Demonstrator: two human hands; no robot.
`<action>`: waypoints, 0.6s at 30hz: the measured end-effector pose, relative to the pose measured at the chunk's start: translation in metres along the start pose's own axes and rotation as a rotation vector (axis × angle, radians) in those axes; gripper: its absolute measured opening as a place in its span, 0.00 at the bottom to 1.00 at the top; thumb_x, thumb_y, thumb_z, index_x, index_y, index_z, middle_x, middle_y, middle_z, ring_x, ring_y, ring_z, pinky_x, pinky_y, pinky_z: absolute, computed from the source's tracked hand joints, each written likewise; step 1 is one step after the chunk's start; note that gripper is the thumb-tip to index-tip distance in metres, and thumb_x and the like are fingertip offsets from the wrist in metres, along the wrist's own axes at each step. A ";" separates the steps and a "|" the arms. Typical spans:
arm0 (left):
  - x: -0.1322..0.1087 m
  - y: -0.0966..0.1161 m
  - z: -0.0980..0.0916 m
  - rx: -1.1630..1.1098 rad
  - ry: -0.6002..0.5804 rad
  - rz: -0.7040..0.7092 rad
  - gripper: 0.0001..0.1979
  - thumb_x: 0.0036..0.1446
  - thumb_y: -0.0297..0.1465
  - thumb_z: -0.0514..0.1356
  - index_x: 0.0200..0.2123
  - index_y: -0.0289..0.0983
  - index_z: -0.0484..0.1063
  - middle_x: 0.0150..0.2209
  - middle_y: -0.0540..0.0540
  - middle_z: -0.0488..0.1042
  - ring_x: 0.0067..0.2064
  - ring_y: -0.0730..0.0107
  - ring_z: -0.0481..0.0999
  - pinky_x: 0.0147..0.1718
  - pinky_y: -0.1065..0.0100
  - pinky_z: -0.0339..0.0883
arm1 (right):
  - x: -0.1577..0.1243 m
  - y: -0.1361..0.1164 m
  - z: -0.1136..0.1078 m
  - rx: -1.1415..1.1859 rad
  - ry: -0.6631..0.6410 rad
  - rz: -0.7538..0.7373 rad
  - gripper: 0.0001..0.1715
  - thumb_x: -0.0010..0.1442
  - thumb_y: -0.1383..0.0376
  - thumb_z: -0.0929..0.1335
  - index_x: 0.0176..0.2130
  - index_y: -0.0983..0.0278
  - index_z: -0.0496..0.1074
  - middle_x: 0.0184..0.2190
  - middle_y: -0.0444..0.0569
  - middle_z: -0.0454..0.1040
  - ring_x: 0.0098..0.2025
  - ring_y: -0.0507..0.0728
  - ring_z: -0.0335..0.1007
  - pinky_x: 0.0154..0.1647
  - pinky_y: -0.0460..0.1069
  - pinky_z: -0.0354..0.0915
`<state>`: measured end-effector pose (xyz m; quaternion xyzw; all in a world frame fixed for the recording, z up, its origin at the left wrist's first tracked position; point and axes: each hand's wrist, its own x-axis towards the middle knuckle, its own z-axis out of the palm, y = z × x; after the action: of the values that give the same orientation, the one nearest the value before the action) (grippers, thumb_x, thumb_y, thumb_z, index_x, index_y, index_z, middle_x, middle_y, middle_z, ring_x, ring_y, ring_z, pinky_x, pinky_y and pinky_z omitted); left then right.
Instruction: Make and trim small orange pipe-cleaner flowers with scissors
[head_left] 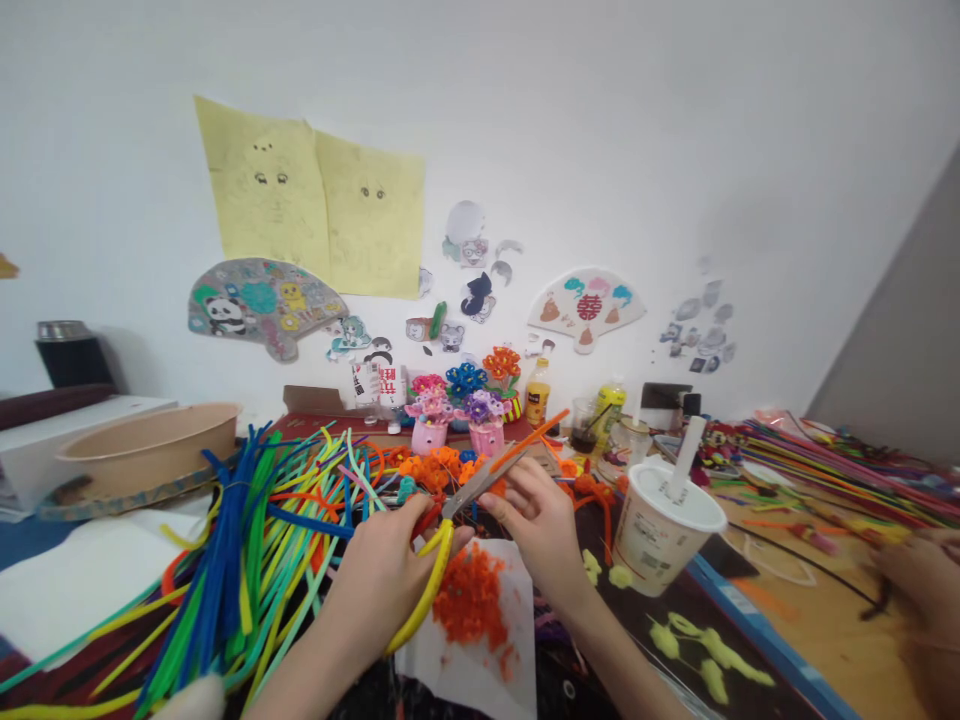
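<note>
My left hand is closed around scissors with yellow and red handles, their blades pointing up and to the right. My right hand pinches an orange pipe cleaner, which slants up beside the blades. Whether the blades touch it I cannot tell. Under both hands, a pile of orange fuzzy clippings lies on a white paper sheet. Orange pipe-cleaner flowers sit just behind the scissors.
Bundled blue and green pipe cleaners spread at left, near a tan basin. A white paper cup stands right of my right hand. Finished flower pots and bottles line the wall. Another person's hand is at far right.
</note>
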<state>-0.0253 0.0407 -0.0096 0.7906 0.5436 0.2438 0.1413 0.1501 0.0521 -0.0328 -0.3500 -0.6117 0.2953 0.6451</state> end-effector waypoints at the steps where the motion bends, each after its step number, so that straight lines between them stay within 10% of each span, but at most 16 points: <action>1: 0.000 0.000 0.000 0.002 -0.004 0.009 0.15 0.60 0.44 0.49 0.30 0.40 0.66 0.27 0.48 0.73 0.28 0.64 0.71 0.28 0.69 0.55 | 0.000 0.000 0.000 -0.004 -0.003 -0.005 0.13 0.54 0.60 0.73 0.40 0.62 0.77 0.41 0.51 0.70 0.43 0.60 0.72 0.43 0.51 0.71; 8: 0.000 -0.001 0.000 0.030 -0.009 0.009 0.15 0.59 0.43 0.50 0.29 0.39 0.66 0.26 0.47 0.74 0.27 0.64 0.71 0.26 0.69 0.55 | 0.003 -0.005 -0.006 -0.100 0.121 0.010 0.17 0.59 0.53 0.67 0.30 0.65 0.73 0.27 0.47 0.72 0.31 0.56 0.70 0.33 0.49 0.70; 18: -0.002 -0.002 -0.001 0.031 -0.027 0.042 0.15 0.60 0.44 0.51 0.31 0.39 0.67 0.29 0.47 0.76 0.29 0.63 0.73 0.27 0.69 0.57 | 0.005 -0.003 -0.009 0.069 0.119 0.025 0.12 0.55 0.57 0.71 0.34 0.63 0.73 0.31 0.49 0.77 0.36 0.59 0.74 0.39 0.52 0.70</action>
<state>-0.0274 0.0397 -0.0102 0.8073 0.5284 0.2275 0.1312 0.1596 0.0536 -0.0278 -0.3522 -0.5574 0.3028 0.6882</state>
